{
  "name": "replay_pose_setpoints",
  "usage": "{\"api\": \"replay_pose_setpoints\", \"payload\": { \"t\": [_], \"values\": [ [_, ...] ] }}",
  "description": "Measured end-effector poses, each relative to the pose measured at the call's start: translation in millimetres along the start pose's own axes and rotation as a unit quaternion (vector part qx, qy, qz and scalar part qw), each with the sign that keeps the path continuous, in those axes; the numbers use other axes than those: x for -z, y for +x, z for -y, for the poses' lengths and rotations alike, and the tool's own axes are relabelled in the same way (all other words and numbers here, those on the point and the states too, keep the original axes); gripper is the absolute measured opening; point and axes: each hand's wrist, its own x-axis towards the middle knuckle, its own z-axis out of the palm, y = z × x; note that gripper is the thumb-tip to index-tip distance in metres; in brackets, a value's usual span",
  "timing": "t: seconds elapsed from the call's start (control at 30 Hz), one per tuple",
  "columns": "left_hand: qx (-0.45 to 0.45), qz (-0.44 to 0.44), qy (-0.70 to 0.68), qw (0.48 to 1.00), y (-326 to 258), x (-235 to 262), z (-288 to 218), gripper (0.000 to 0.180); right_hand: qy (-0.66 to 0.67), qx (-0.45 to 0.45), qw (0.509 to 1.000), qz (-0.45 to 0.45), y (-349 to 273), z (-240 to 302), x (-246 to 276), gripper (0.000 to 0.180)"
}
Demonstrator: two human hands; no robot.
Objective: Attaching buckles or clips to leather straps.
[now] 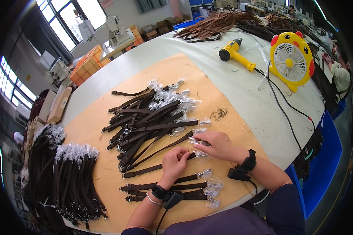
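Evidently, close to the body, several dark brown straps [196, 185] lie roughly side by side on a sheet of brown paper [235, 131], their metal-hooked right ends wrapped in clear plastic. Just beyond them, the left hand [174, 163] has thumb and forefinger pressed together, pinching a single strap [145, 171] near its right end; the rest of that strap slants down to the left across the paper. The right hand [219, 145] is closed around a small pair of pointed metal snips [200, 142], the tips aimed left, just above the pinched end. Both wrists carry black bands with small cabled boxes.

Off to the left hangs a thick bundle of similar straps [76, 176], plastic-wrapped ends uppermost. Past the hands, a tangled heap of straps [145, 121] spreads over the paper, and to its right sits a little clump of loose thread [219, 114]. Farther off, on the pale worktop [145, 56], are a yellow heat gun [235, 55] and a yellow animal-faced fan [289, 62]. Behind these lies a bundle of lighter brown strips [215, 24], with sewing machines [115, 31] and windows [68, 21] in the background.
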Motion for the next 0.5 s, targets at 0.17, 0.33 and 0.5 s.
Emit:
{"api": "replay_pose_setpoints", "payload": {
  "t": [0.17,0.33,0.5],
  "values": [
    [0.002,0.012,-0.019,1.000,-2,0,5,0.009,-0.071,0.062,0.989,0.111,-10,6,16,0.025],
    [-0.008,0.022,-0.007,1.000,-3,1,2,0.007,-0.152,0.115,0.971,0.146,-11,8,12,0.020],
    [0.001,0.034,-0.020,0.999,-4,1,4,0.007,-0.173,0.136,0.965,0.145,-10,7,9,0.014]
  ]
}}
